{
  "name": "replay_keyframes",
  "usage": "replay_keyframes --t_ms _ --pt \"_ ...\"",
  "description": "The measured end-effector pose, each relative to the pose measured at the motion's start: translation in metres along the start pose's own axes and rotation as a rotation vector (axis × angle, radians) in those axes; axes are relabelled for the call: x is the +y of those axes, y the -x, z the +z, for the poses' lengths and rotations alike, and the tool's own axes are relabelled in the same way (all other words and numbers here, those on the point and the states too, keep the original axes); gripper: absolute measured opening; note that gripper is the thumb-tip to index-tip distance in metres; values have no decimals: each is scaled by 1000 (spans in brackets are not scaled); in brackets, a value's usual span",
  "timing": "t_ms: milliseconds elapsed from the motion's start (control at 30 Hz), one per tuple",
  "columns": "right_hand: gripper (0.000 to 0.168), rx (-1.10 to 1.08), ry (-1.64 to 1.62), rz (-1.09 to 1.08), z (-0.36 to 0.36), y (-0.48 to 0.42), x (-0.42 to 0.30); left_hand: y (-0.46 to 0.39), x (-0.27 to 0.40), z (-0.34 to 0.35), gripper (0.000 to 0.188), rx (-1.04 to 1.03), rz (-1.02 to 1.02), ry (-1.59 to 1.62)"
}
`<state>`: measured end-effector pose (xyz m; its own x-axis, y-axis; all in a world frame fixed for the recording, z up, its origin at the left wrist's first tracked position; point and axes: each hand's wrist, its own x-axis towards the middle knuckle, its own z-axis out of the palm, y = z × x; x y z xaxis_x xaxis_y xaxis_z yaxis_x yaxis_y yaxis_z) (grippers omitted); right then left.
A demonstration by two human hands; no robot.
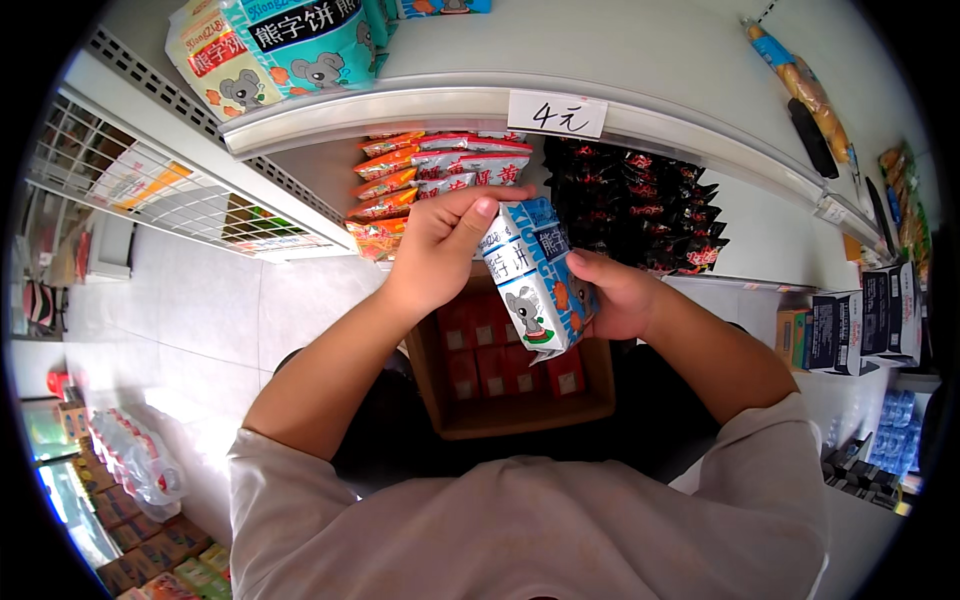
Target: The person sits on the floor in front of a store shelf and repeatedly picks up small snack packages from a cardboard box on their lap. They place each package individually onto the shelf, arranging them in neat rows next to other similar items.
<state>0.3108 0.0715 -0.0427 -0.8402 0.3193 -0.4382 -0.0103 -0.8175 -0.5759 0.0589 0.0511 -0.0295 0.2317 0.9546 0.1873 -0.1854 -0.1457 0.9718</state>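
A blue and white biscuit packet (534, 289) with a cartoon koala is held between both hands, tilted, in front of the shelves. My left hand (448, 244) grips its upper left end, thumb along the top edge. Around its right side curls my right hand (615, 292), with the thumb on the blue face. Below the packet, an open cardboard box (517, 427) holds several red boxes (491, 367) with pale labels. Behind my hands, orange and silver snack bags (450, 169) stand in rows on the lower shelf, left of several black snack bags (637, 202).
The upper shelf (600, 49) carries teal koala biscuit bags (315, 45) and a price tag (556, 114) on its edge. A wire grid panel (187, 187) stands at left. Dark cartons (836, 330) sit at right; plastic-wrapped goods (139, 461) lie on the floor at lower left.
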Motion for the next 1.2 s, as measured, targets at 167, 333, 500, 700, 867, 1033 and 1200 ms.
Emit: replay_keyframes --t_ms 167,333,500,700,867,1033,1200 --pt "68 -17 21 -56 4 -2 0 5 12 0 42 -45 17 -106" --pt "82 -55 129 -124 12 -3 -3 5 21 -5 50 -52 219 -60" --pt "87 -56 46 -305 41 12 -13 9 44 -14 48 91 379 -294" --pt "72 38 245 -676 81 30 -69 7 48 -21 25 273 650 -579" --pt "48 290 534 -925 135 12 -144 9 46 -31 30 229 737 -828" --pt "51 464 757 -976 133 -26 -187 8 45 -26 29 191 729 -850" --pt "58 611 949 -992 109 -65 -200 9 40 -23 26 143 718 -923"
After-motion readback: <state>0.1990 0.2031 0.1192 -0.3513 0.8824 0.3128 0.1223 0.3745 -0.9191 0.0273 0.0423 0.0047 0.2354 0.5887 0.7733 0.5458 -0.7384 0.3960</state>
